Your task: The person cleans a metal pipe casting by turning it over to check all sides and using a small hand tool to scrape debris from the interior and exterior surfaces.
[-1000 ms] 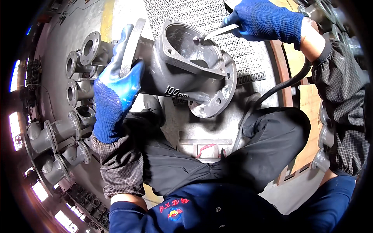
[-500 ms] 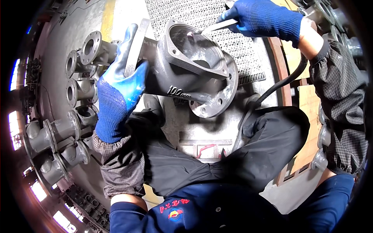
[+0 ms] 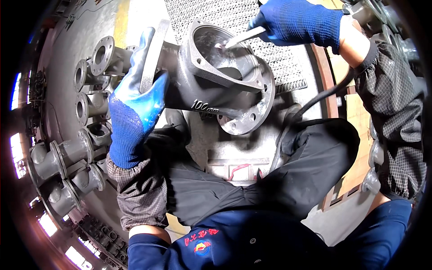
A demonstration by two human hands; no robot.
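A dark grey cast-metal valve body (image 3: 182, 92), with a flange at each end and a wide round opening facing up, sits in front of me. My left hand (image 3: 135, 105), in a blue coated glove, is closed around the edge of its left flange, thumb on the near side. My right hand (image 3: 299, 22), in a blue knit glove, is closed on a pale, narrow metal tool (image 3: 247, 37). The tool's tip reaches into the opening, by the inner wall. Its exact kind does not show, and its other end is hidden in the glove.
Under the valve body lies a patterned metal grating (image 3: 288, 67). A black hose (image 3: 321, 96) runs past my right knee toward my right arm. Several grey flanged castings (image 3: 67, 155) are stacked on the left, with others at the far right beside wooden boards (image 3: 353, 135).
The valve body has shifted slightly left, along with my left hand. My right hand has come a little left, and the tool's tip sits lower in the opening.
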